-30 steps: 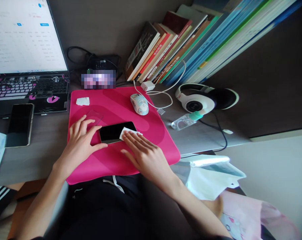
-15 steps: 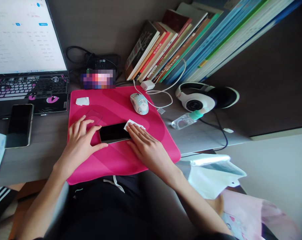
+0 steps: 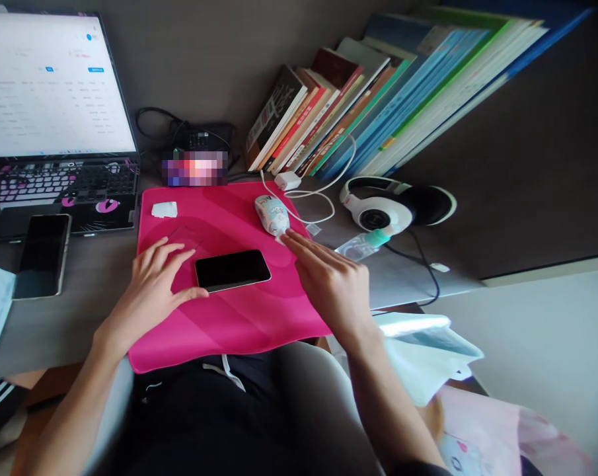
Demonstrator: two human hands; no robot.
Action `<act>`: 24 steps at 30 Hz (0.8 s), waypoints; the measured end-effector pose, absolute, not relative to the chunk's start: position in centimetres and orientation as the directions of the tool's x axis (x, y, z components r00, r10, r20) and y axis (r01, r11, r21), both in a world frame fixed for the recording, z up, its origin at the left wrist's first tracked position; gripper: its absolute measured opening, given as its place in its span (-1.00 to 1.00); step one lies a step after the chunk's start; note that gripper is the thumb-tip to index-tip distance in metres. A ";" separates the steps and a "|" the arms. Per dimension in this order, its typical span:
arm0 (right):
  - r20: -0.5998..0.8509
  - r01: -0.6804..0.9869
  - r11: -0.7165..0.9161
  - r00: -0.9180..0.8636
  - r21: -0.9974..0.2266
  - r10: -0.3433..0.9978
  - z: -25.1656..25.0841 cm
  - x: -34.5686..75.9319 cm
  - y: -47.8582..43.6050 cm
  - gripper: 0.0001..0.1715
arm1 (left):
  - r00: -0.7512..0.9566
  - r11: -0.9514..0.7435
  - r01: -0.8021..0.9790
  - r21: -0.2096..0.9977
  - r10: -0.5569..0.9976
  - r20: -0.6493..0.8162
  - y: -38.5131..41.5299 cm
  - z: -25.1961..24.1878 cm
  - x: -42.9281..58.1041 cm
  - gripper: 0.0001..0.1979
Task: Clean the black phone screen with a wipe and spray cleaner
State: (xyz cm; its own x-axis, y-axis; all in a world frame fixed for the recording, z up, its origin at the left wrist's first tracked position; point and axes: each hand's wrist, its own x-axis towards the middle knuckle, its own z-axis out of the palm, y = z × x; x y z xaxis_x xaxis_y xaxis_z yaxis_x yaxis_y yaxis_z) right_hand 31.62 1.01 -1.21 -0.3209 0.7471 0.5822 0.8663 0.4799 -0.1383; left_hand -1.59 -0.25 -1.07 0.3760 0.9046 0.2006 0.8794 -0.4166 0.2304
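A phone (image 3: 232, 269) with a dark screen lies face up on the pink desk mat (image 3: 219, 324). My left hand (image 3: 154, 277) is at its left end, fingers spread and the thumb tip by the phone's lower left corner. Off to the right of the phone, my right hand (image 3: 333, 284) is raised with its fingers together. A bit of white wipe (image 3: 279, 237) peeks out at the right fingertips, close to the mouse (image 3: 272, 215); the palm side is hidden. Beyond my left fingers lies a thin, clear rectangular piece (image 3: 188, 236), faintly outlined.
A crumpled white scrap (image 3: 164, 209) sits on the mat's far left. Left of it are a laptop (image 3: 55, 99) and a second phone (image 3: 41, 256). Books (image 3: 323, 99), a white charger (image 3: 287, 180), headphones (image 3: 378, 211) and a small spray bottle (image 3: 361, 244) stand along the back and right.
My right hand has lifted off the phone and moved right with the wipe, uncovering the phone's right end. My left hand stays nearly in place. The view has shifted slightly.
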 end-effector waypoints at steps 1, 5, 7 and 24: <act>0.582 0.877 0.460 -0.304 -0.138 0.754 -1.6 31.5 1.4 -0.43 | 0.357 -0.402 0.890 0.215 0.908 0.220 -0.4 -0.7 -1.9 -0.26; 0.499 0.865 0.480 -0.355 -0.146 0.791 -3.1 31.2 1.9 -0.48 | 0.269 -0.282 0.959 0.037 0.941 0.204 -1.6 -0.1 -2.7 -0.19; 0.501 0.853 0.490 -0.350 -0.178 0.791 -3.4 30.9 1.8 -0.46 | 0.206 -0.200 0.978 -0.054 0.966 0.157 -2.0 -0.3 -2.7 -0.16; 0.526 0.730 0.515 -0.250 -0.450 0.813 -5.3 29.0 3.6 -0.36 | 0.253 -0.204 0.947 -0.247 0.950 0.184 -1.3 0.2 -1.3 -0.46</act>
